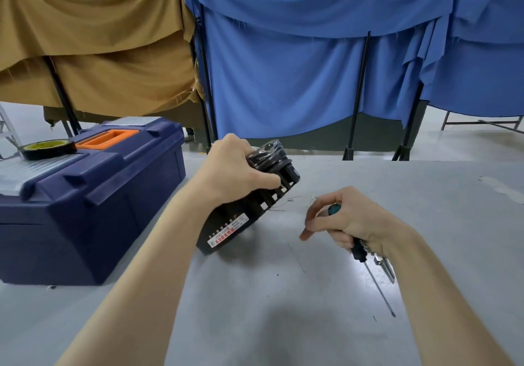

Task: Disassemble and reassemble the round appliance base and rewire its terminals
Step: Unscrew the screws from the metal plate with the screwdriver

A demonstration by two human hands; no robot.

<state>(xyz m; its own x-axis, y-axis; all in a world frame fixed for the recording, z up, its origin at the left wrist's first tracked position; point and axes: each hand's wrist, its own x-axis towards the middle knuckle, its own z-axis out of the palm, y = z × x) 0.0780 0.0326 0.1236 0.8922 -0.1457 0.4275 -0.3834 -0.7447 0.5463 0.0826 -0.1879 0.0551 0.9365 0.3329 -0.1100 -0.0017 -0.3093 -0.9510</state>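
Head: L hand (pixel 235 169) holds base (pixel 249 215) tilted, label twd cam.

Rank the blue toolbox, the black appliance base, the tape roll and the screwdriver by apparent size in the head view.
1. blue toolbox
2. black appliance base
3. unsure: screwdriver and tape roll; the screwdriver is longer but thin and partly hidden by the right hand.
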